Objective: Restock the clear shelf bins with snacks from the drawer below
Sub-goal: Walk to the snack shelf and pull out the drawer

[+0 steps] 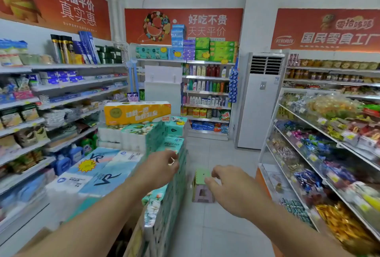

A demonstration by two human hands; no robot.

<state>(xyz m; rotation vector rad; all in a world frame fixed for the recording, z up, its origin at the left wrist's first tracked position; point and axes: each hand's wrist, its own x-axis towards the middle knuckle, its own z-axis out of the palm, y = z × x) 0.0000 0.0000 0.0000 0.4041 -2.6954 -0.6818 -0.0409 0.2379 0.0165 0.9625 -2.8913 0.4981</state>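
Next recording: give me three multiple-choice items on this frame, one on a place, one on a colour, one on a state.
1. Where is the small step stool?
A. On the aisle floor ahead
B. On the tissue stack
C. On a right-hand shelf

2. What colour is the stool's top?
A. Red
B. Green
C. Black

3. What are the left hand and right hand doing?
A. Both carry snack bags
B. Both reach forward, holding nothing
C. One pulls a drawer open

Answers: 1 A, it stands on the floor tiles; 2 B, green top over a paler base; 3 B, fingers loosely curled, nothing in them.
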